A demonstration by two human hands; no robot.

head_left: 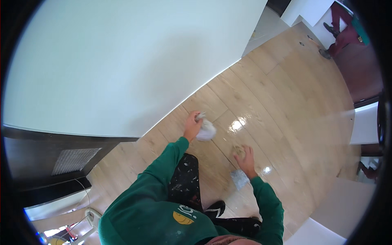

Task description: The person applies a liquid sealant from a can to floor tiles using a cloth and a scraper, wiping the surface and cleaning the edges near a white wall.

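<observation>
Nearest, the person's paint-flecked dark trousers and a black-and-white shoe took up the near middle of the wood-look floor. Just beyond, to the right, a crinkled silvery-blue packet lay on the planks beside the right wrist.

The right hand was low over the floor, its fingers spread and curved about a pale tan object. That object nearly matched the planks, and whether the fingers gripped it or merely touched it was unclear.

Slightly farther and to the left, the left hand was closed on the bunched top of a translucent whitish bag, whose full lower part hung or rested to the right of the fingers; contact with the floor could not be made out.

The likeliest mishap was a spill, should the bunched neck slip through the left fingers or the bag tip over. The packet, so close to the right wrist, could be dragged by a sleeve.

Farther off, bright glare lay on the floor; if that sheen was moisture, a foot might skid. A white wall rose at far left, and a co-worker in maroon trousers was at far right.
</observation>
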